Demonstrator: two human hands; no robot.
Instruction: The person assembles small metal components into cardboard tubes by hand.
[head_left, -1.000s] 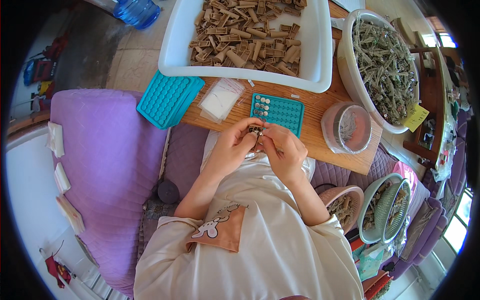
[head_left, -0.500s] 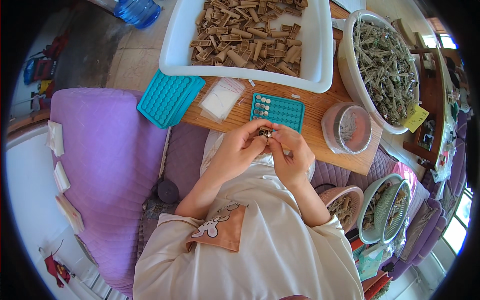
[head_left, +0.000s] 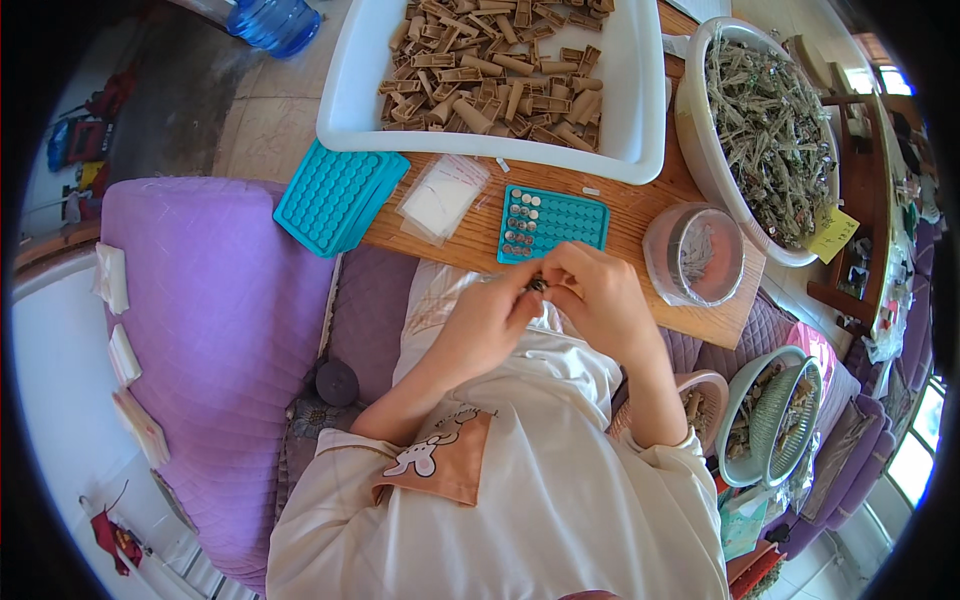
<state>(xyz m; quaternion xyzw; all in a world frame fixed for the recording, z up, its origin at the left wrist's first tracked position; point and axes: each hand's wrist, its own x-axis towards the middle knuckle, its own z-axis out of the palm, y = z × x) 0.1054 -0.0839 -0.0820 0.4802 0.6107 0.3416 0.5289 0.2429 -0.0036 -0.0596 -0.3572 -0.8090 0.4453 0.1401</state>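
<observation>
My left hand [head_left: 487, 318] and my right hand [head_left: 602, 296] meet above my lap, just off the near edge of the wooden table. Pinched between their fingertips is a small dark part with a metallic glint [head_left: 538, 284]; its kind is too small to make out, and fingers hide most of it. Directly beyond the hands lies a teal tray [head_left: 572, 218] with rows of round pockets. Small round silvery and white pieces [head_left: 519, 232] fill pockets on its left side.
A white bin [head_left: 340, 110] of brown plastic parts stands behind the tray. Left are stacked teal trays [head_left: 325, 205] and a clear bag [head_left: 443, 200]. To the right sit a plastic-lined tub [head_left: 655, 255], a large basin [head_left: 700, 170] of clear pieces and several baskets [head_left: 735, 445].
Both hands have come slightly down toward my body, uncovering the tray's lower left pockets. My right hand has turned and its forearm has shifted right. The small dark part is now more hidden.
</observation>
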